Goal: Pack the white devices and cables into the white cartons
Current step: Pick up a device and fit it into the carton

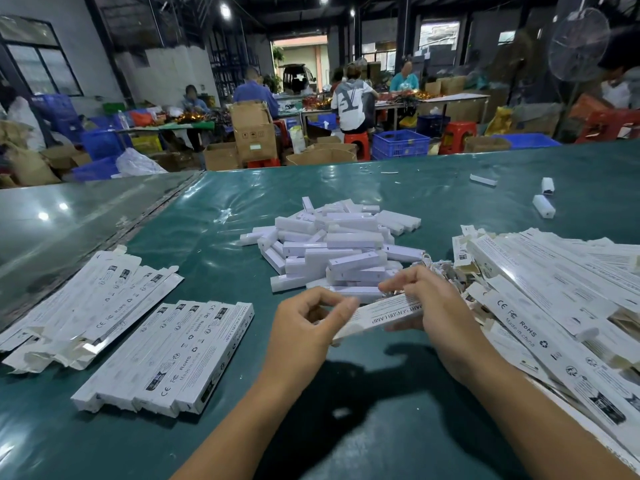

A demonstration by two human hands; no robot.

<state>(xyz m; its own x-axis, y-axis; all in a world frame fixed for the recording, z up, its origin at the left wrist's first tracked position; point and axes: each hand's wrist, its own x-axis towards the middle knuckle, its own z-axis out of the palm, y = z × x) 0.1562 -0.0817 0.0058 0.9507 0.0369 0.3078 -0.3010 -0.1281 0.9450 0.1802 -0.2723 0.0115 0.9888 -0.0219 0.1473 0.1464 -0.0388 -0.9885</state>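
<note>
White carton (379, 315) marked as a sensor lamp, held level just above the green desk (207, 220), near centre, between both hands. Right hand (427, 303) curled round the carton's right half, thumb under, fingers (398, 284) over the top edge. Left hand (304, 327) at the carton's left end, thumb and forefinger pinching at the flap or mouth there; blurred, so cannot tell whether something is being pushed in. Judged: end of the carton being closed or loaded, with many more left to do.

To do it well: keep the right grip firm but not crushing, since thin card like this probably buckles; hold the carton straight so the contents slide fully home; tuck the flap squarely into the slot rather than forcing it at an angle; check nothing is trapped at the mouth.

Just beyond the hands, a heap of white devices (332, 244), piled loosely at centre. To its right, a small tangle of white cables (440, 268), touching the stack of flat, unfilled cartons (554, 292) spread along the right edge. Near left, a neat row of closed cartons (166, 358) lying side by side; farther left, cartons with open end flaps (79, 306). Far right on the desk, a few stray white pieces (543, 206). Beyond the desk, other workers at tables, blue crates (400, 143) and brown boxes (254, 131).
</note>
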